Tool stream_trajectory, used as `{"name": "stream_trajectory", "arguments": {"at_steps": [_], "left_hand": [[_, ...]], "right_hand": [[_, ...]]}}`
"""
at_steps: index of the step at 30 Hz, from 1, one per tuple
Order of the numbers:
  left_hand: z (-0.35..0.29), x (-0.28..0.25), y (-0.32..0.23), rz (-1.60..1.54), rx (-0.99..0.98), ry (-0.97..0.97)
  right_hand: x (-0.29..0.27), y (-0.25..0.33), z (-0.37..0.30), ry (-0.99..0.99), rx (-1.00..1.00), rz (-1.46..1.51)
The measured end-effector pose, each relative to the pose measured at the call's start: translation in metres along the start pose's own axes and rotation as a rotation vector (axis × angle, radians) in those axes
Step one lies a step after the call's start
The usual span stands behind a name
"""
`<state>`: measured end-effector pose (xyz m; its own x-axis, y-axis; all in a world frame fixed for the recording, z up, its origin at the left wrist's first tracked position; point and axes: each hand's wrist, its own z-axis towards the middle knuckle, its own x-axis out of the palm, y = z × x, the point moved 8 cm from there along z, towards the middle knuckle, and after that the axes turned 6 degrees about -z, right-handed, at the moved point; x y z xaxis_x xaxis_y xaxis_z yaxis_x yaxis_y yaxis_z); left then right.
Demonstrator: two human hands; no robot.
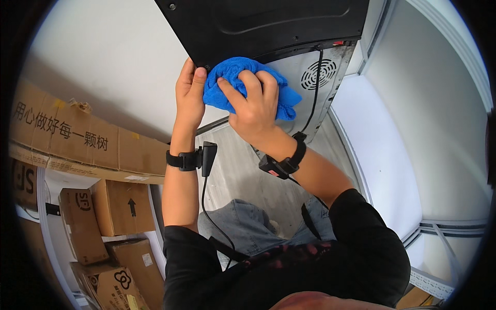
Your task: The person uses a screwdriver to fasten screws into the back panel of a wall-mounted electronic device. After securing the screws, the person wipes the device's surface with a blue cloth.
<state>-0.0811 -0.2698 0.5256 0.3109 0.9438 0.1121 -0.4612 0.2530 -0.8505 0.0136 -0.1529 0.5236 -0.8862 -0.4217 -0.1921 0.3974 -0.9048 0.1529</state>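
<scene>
A bunched blue cloth (242, 82) is gripped by my right hand (257, 106), whose fingers are bent into its folds. The cloth lies against the lower edge of the black panel of an appliance (268, 26). My left hand (192, 88) holds the left corner of that panel, thumb near the edge and fingers wrapped round the outer side, close beside the cloth. Below the panel, the appliance has a light grey face with a round vent grille (318, 74). A black power cord (315, 98) hangs down across it.
Cardboard boxes (124, 206) stand on a shelf at the left, under a long carton (82, 129). A white wall (119, 46) rises behind them. White panels with metal framing (392, 144) border the right side. Grey wood-look flooring (232, 165) shows between my arms.
</scene>
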Motion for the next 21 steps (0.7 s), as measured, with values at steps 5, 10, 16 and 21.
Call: {"name": "stream_trajectory", "arguments": {"at_steps": [5, 10, 16, 21], "left_hand": [[-0.002, -0.009, -0.003, 0.095, 0.036, -0.008], [-0.006, 0.001, -0.005, 0.07, 0.058, -0.086], [-0.006, 0.002, 0.0, 0.075, 0.025, -0.07], [-0.005, -0.003, -0.003, 0.101, 0.081, -0.102]], "right_hand": [[-0.023, -0.043, 0.018, 0.051, 0.067, 0.058], [-0.037, -0.067, 0.019, -0.056, 0.133, -0.042], [-0.019, -0.016, 0.024, 0.067, 0.007, 0.078], [-0.026, -0.025, 0.033, 0.092, -0.036, 0.097]]}}
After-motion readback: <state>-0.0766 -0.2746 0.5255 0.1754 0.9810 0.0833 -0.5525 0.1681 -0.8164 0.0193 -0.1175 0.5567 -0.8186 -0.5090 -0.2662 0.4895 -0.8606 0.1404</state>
